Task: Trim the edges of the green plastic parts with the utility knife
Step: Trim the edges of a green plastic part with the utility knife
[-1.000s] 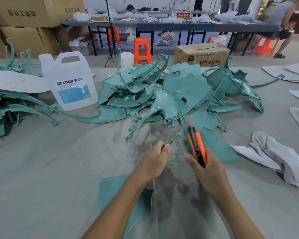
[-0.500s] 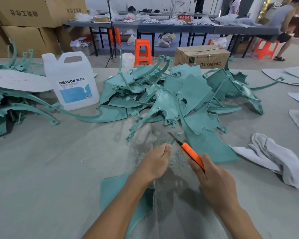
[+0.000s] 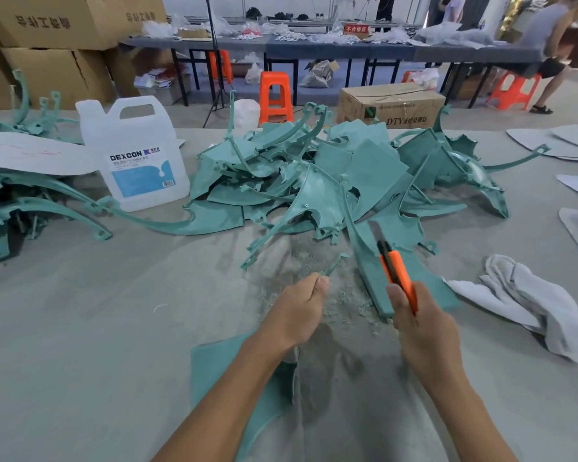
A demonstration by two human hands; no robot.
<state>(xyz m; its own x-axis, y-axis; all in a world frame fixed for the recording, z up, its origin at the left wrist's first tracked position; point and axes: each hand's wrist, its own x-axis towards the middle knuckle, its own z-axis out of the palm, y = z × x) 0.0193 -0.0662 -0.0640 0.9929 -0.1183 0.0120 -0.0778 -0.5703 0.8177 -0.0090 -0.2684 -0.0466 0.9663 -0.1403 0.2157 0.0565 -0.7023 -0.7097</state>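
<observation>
Left hand [image 3: 299, 316] pinches thin green strip [image 3: 336, 262], frame centre; right hand [image 3: 419, 328] grips utility knife [image 3: 397, 273], blade [image 3: 374, 230] out. Risk: slip nicks left hand.

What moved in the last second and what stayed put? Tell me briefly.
The right hand swung the orange utility knife leftward, blade toward the thin green plastic strip, then back upright. Nothing was grasped or released. The left hand still pinches the strip; the pile of green plastic parts, white plastic jug and grey cloth are unmoved.
</observation>
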